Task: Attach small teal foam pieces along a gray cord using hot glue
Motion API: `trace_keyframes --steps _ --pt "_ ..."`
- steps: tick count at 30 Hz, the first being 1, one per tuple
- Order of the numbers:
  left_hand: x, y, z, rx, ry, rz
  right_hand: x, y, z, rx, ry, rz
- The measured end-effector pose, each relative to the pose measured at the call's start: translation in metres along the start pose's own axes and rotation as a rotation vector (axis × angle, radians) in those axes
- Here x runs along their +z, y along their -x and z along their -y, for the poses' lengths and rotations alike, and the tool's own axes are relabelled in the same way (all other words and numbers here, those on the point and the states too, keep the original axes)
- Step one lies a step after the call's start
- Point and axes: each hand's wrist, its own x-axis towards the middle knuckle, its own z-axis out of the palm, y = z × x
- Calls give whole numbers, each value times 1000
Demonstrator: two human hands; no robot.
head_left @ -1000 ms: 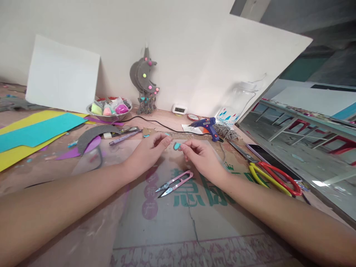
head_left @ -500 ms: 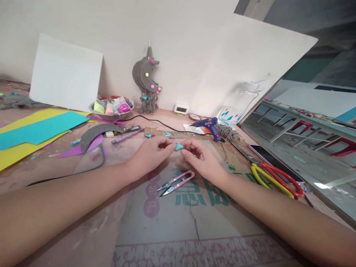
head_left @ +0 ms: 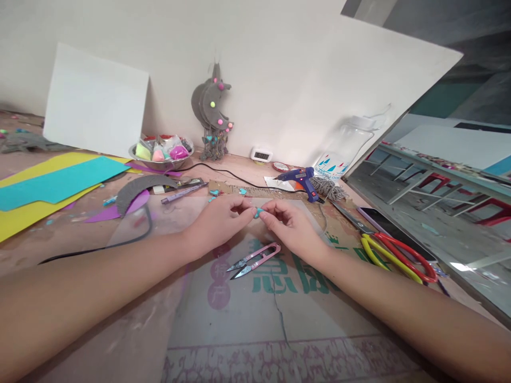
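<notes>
Between the fingertips of both hands is a small turquoise piece of clay (head_left: 258, 213), mostly covered by the thumbs. My left hand (head_left: 223, 221) pinches it from the left, thumb against forefinger. From the other side, my right hand (head_left: 290, 226) presses it with thumb and bent fingers. Just below the hands, pink-handled thread snips (head_left: 255, 260) lie on a clear sheet over printed cardboard (head_left: 247, 324). Small turquoise pieces (head_left: 214, 192) rest on a cardboard strip behind the left hand.
To the right are red-and-yellow scissors (head_left: 393, 255), a phone (head_left: 393, 231), a blue glue gun (head_left: 299, 180) and grey yarn (head_left: 329, 189). On the left lie a grey crescent (head_left: 139, 189), coloured sheets (head_left: 59, 181) and a bowl (head_left: 162, 161) of bagged clay. A moon ornament (head_left: 211, 106) hangs behind.
The thumbs have closed further over the turquoise piece, so less of it shows. Both hands stay in nearly the same place; the view has shifted slightly.
</notes>
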Motion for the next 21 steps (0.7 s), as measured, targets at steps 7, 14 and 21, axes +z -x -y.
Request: trace_keyframes --steps 7,14,21 --pt "0 0 0 40 8 15 1 0 3 33 24 -3" --pt "1 1 -3 -1 64 -6 -5 -1 -1 20 -21 10" --pt "-1 0 0 -13 37 -32 -5 -1 6 -40 100 -30"
